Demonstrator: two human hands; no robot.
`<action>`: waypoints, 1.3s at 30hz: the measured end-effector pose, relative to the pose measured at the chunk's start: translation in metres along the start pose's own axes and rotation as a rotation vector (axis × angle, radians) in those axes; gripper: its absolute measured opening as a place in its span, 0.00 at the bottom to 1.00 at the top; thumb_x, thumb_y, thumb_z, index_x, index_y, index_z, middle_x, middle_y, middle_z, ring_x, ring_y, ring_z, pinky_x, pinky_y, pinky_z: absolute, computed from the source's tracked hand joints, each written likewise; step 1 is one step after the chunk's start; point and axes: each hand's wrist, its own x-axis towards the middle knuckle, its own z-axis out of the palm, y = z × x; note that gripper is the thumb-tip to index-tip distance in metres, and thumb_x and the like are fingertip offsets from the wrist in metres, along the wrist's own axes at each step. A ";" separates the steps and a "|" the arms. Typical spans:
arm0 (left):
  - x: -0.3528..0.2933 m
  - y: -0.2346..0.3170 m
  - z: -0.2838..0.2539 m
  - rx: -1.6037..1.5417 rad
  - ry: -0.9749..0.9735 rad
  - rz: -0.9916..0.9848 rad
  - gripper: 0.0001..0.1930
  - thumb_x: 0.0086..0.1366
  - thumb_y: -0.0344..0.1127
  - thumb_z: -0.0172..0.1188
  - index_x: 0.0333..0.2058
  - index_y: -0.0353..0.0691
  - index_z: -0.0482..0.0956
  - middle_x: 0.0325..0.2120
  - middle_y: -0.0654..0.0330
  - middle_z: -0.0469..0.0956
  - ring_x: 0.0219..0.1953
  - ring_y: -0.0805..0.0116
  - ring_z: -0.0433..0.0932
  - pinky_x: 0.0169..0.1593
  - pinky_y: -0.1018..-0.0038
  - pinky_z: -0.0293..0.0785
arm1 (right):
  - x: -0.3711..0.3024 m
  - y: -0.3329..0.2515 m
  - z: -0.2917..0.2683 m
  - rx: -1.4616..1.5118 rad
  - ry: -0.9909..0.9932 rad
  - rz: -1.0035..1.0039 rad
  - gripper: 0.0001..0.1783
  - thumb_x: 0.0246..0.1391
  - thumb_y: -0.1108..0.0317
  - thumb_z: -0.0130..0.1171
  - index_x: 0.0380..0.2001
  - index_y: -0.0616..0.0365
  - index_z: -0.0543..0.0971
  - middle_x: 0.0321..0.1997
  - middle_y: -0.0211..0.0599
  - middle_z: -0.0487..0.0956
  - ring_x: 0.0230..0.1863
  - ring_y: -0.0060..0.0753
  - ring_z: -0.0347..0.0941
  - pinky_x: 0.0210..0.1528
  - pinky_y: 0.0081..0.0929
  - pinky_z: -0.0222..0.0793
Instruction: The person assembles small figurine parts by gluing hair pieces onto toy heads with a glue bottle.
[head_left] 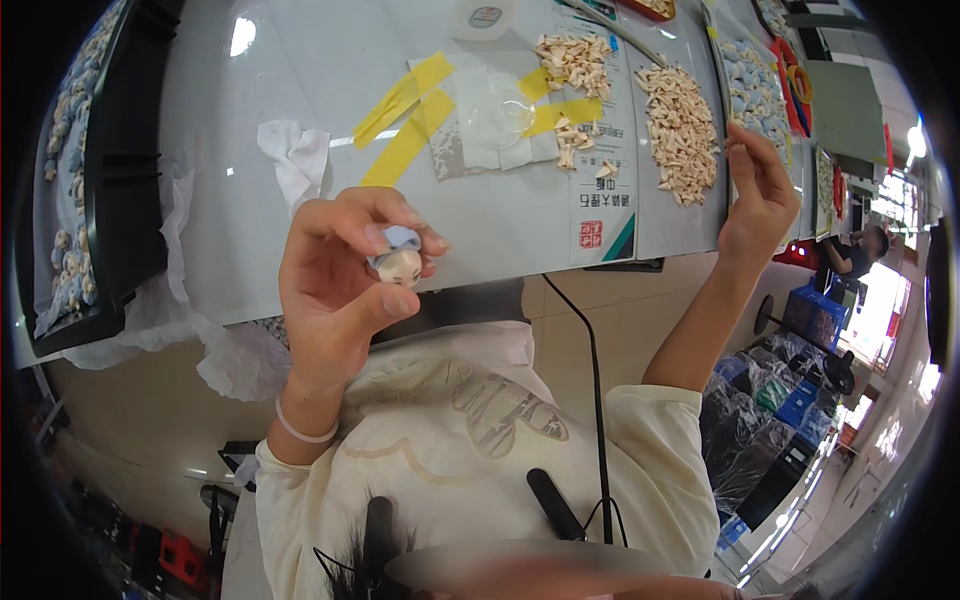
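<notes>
Thumb and fingers of my left hand (335, 275) are closed around a small figurine head (398, 265) with a cream face and a light blue cap. It is held up over the near edge of the table (480, 225). On the other side, my right hand (757, 195) is raised by the right end of the table, its fingertips pinched together. Whatever lies between those fingertips is too small to make out. Just left of this hand spreads a long pile of small cream pieces (680, 135). Beyond it are light blue pieces (755, 90).
A black tray (120, 170) of blue and cream figurine parts stands at left. Yellow tape (400, 110), a crumpled tissue (293, 155), a clear round dish (512, 115) and a smaller cream pile (575, 65) lie on the table. A black cable (590, 350) hangs in front.
</notes>
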 end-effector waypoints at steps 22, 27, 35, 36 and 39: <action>0.019 0.003 0.001 0.087 0.099 -0.185 0.20 0.52 0.38 0.58 0.40 0.33 0.64 0.36 0.51 0.68 0.38 0.65 0.71 0.38 0.77 0.67 | 0.002 -0.047 0.085 0.141 -0.511 -0.046 0.07 0.36 0.84 0.57 0.25 0.69 0.75 0.27 0.38 0.75 0.30 0.25 0.71 0.36 0.18 0.67; 0.016 -0.002 -0.009 0.026 0.061 -0.209 0.23 0.51 0.48 0.59 0.38 0.36 0.65 0.33 0.52 0.68 0.32 0.68 0.71 0.32 0.78 0.68 | 0.015 -0.067 0.114 -0.118 -0.751 -0.310 0.08 0.31 0.84 0.59 0.21 0.66 0.74 0.25 0.34 0.73 0.29 0.26 0.69 0.33 0.19 0.64; 0.020 0.003 -0.004 -0.019 0.091 -0.279 0.21 0.50 0.44 0.61 0.35 0.34 0.66 0.33 0.52 0.67 0.31 0.67 0.72 0.35 0.74 0.71 | 0.010 -0.075 0.119 -0.461 -0.802 -0.435 0.09 0.24 0.83 0.60 0.16 0.62 0.74 0.22 0.32 0.71 0.28 0.26 0.66 0.31 0.20 0.60; 0.019 0.001 -0.006 -0.021 0.094 -0.280 0.21 0.50 0.44 0.61 0.35 0.34 0.66 0.33 0.52 0.67 0.31 0.67 0.72 0.35 0.74 0.71 | 0.010 -0.074 0.121 -0.462 -0.806 -0.434 0.09 0.24 0.83 0.60 0.16 0.62 0.74 0.22 0.32 0.71 0.28 0.26 0.66 0.31 0.20 0.60; 0.019 -0.005 -0.010 0.026 0.007 -0.141 0.20 0.50 0.42 0.62 0.35 0.34 0.67 0.33 0.52 0.68 0.33 0.66 0.72 0.37 0.73 0.71 | 0.013 -0.070 0.121 -0.475 -0.751 -0.506 0.09 0.23 0.82 0.60 0.16 0.62 0.74 0.23 0.32 0.71 0.29 0.26 0.66 0.32 0.20 0.60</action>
